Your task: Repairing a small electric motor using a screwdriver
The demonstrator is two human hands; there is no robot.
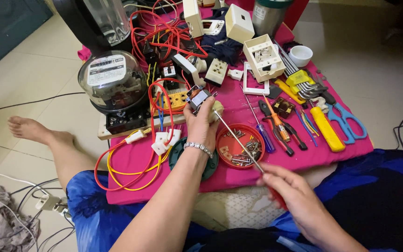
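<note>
Both hands work: left hand (203,122) holds small motor (199,99), right hand (291,192) the screwdriver (239,141).

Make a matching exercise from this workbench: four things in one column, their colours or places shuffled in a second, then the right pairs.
Things:
1. scissors
2. dish of screws
3. small motor
4. screwdriver

Descriptions:
A. held in the left hand
B. blue handles, at the right edge of the pink cloth
C. held in the right hand, tip at the motor
D. red and round, under the screwdriver shaft

Pairs: 1-B, 2-D, 3-A, 4-C
</note>
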